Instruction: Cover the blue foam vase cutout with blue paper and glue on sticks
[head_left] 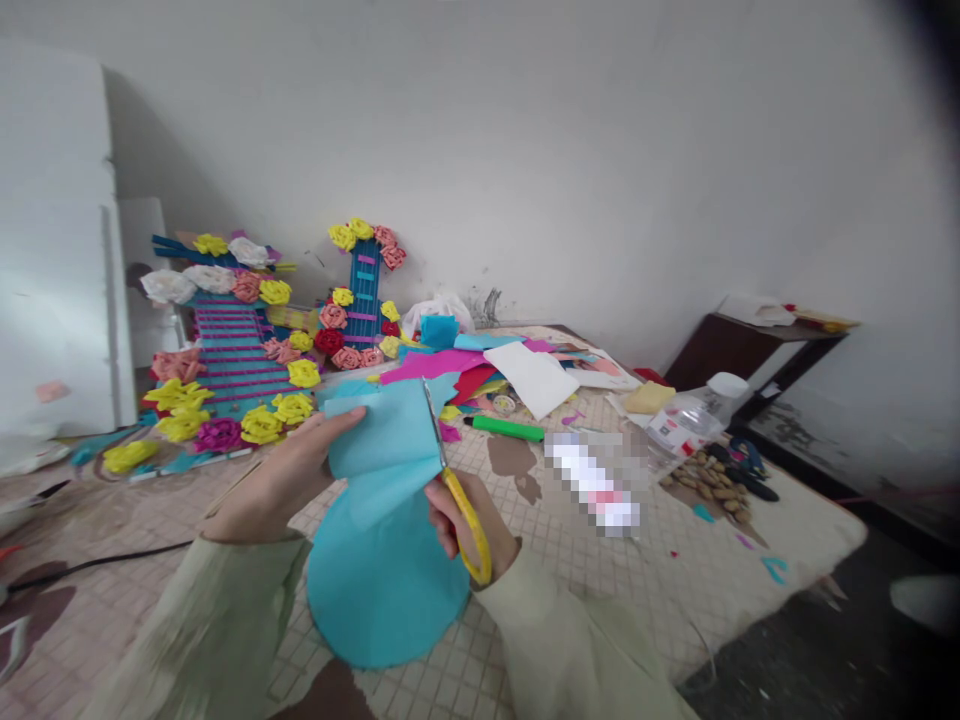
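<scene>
A light blue sheet of paper (394, 430) is pinched at its left side by my left hand (277, 485), thumb lying on top. My right hand (472, 520) is closed around yellow-handled scissors (471, 525). The scissor blades point away from me and lie along the right edge of the sheet; whether they are parted I cannot tell. The fingers of my right hand also touch the lower right corner of the paper. Beneath both hands a round turquoise paper disc (386, 600) lies flat on the table, its upper part covered by the sheet.
Two blue panels with paper flowers, a wide one (240, 350) and a narrow one (364, 295), lean at the back left. Coloured paper sheets (529, 378), a green marker (506, 429), a plastic bottle (690, 415) and peanuts (712, 482) lie on the patterned table (570, 610).
</scene>
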